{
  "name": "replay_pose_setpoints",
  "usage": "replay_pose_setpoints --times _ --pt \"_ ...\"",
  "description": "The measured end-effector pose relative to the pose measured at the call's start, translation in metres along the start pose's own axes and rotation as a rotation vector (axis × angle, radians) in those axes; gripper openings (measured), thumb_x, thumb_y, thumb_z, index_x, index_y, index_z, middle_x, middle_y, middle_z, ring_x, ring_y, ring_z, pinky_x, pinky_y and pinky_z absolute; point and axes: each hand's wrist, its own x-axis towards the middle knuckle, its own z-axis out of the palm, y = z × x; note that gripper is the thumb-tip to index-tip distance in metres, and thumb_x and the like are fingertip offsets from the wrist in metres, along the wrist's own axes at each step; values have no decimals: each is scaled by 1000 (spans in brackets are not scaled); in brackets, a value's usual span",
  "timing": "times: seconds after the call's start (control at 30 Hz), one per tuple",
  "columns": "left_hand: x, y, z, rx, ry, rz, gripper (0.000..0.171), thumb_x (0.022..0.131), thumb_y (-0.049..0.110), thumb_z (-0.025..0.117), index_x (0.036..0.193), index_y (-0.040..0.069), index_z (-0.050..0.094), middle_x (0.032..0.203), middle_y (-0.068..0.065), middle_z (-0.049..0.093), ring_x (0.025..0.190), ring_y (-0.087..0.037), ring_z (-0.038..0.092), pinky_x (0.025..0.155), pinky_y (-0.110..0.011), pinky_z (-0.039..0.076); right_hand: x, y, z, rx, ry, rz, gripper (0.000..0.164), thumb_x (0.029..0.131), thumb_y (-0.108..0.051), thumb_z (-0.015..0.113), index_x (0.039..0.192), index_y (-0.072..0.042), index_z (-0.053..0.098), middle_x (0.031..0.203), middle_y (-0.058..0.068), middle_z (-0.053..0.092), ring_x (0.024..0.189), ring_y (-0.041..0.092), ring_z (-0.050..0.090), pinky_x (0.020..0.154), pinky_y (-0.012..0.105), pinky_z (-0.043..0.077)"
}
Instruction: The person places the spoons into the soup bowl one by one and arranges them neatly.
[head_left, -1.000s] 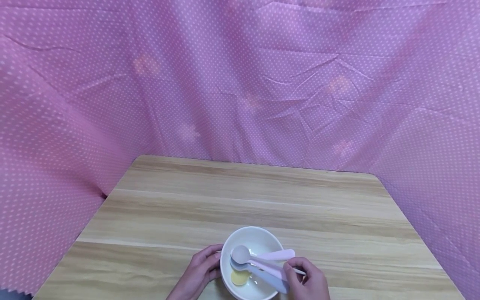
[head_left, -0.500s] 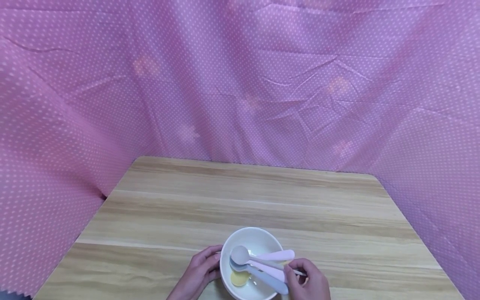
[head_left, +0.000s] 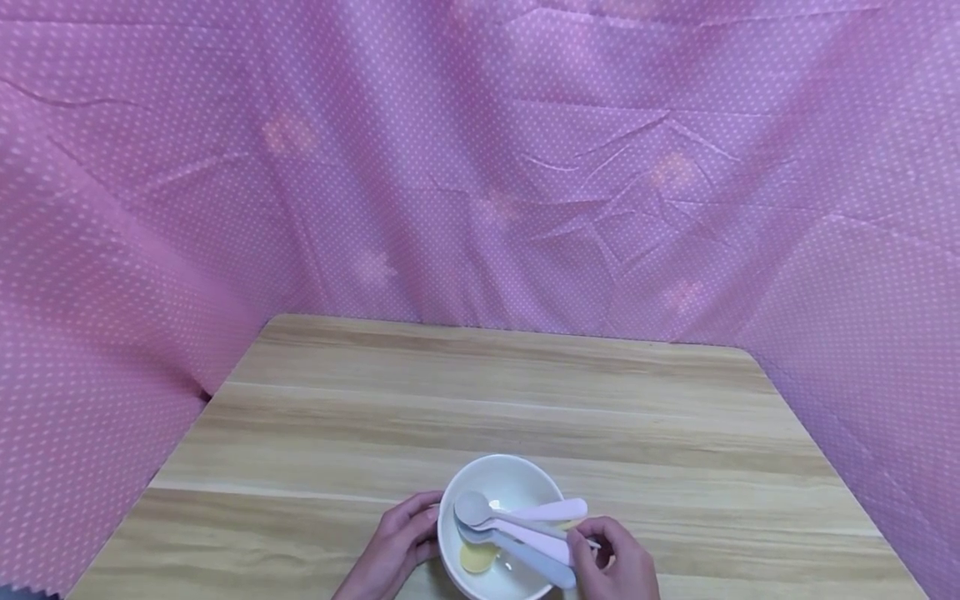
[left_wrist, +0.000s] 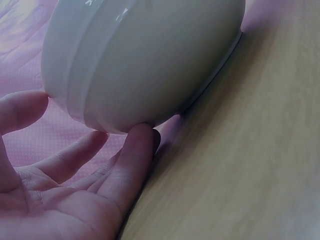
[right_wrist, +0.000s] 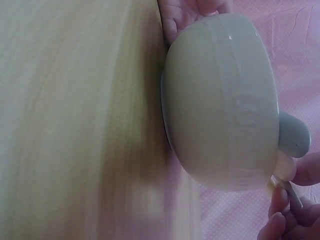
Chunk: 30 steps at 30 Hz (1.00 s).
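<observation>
A white bowl [head_left: 501, 473] stands on the table with several spoons in it. My left hand [head_left: 397, 537] rests its fingertips against the bowl's left side; the left wrist view shows the fingers [left_wrist: 137, 150] spread along the outer wall. Over the right rim, my right hand [head_left: 618, 562] pinches the thin handle of a grey spoon [head_left: 473, 508], whose round head lies uppermost in the bowl. Beneath it are a blue-grey spoon [head_left: 538, 565], a yellow spoon head [head_left: 477, 557] and a pink handle [head_left: 558, 510] leaning over the rim. The right wrist view shows the grey handle [right_wrist: 292, 195] between thumb and fingers.
The wood-grain table [head_left: 450, 400] stretches away behind the bowl. A pink dotted cloth [head_left: 480, 167] hangs around its back and sides. The bowl sits close to the near side of the view.
The grey spoon has slid slightly left, with less of its handle end showing past my right fingers. Both hands stay about where they were, and the view has shifted a little.
</observation>
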Motion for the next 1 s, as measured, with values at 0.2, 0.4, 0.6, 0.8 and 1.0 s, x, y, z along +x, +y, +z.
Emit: replay_pose_setpoints --times 0.2,0.4,0.6,0.8,1.0 --pt "-2 0 -1 -1 -5 2 51 98 18 41 135 -14 27 123 -11 56 106 -16 59 90 -32 51 -1 -1 -2 -38 5 35 6 78 -14 69 75 -18 65 63 -8 52 56 2 41 51 17 34" --pt "-2 1 -4 15 7 -1 52 98 19 42 135 -14 27 123 -13 56 105 -16 59 90 -32 51 1 -3 -4 -47 -25 54 8 81 -21 68 78 -14 66 64 -7 52 58 3 42 53 17 35" --pt "1 2 -7 19 12 2 51 98 19 42 135 -14 29 123 -13 56 106 -16 59 89 -33 51 3 -1 -2 -67 17 18 4 81 -17 67 78 -14 66 65 -9 53 57 1 42 53 16 36" --pt "2 1 -10 14 6 19 50 98 17 42 134 -15 29 120 -10 58 105 -15 59 88 -31 52 7 3 -3 -100 80 -35 7 79 -13 69 76 -18 65 65 -11 53 56 0 41 51 17 35" --pt "3 1 -12 16 16 16 51 98 18 42 134 -14 30 120 -10 59 105 -14 59 89 -30 52 12 8 -7 -100 162 -97 11 77 -10 70 73 -19 65 64 -11 52 56 0 40 50 17 35"
